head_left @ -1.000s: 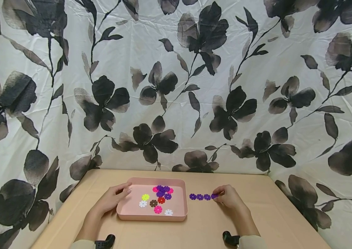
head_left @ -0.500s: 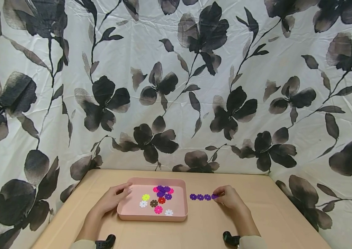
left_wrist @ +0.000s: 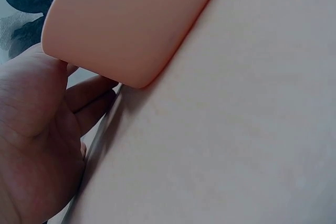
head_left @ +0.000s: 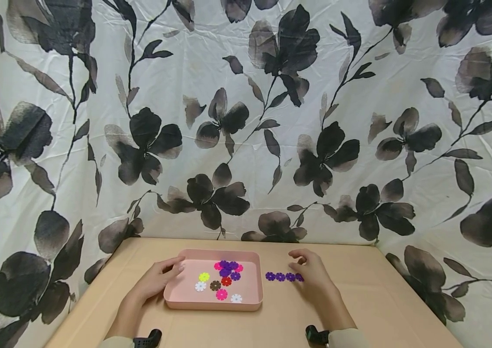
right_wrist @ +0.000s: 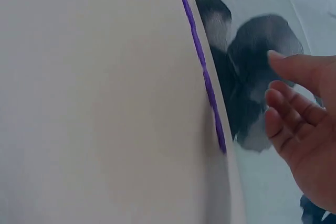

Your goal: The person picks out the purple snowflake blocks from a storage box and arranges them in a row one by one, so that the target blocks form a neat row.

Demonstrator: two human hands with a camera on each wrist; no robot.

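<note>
Purple discs (head_left: 284, 276) sat in a row on the table (head_left: 359, 299) beside your pink tray (head_left: 176, 297), right hand (head_left: 311, 270) loose-fingered and empty just above, left hand (head_left: 158, 278) gripping the tray corner; lifting straight up was best.

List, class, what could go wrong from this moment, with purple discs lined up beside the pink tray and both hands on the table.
1. The right hand hovers open right over the end of the purple disc row; a careless move might knock the line crooked.
2. The left hand grips the pink tray at its corner; a tug could slide it and scatter the loose discs inside.
3. The tray sits close to the row, so a shifted tray may bump it.
</note>
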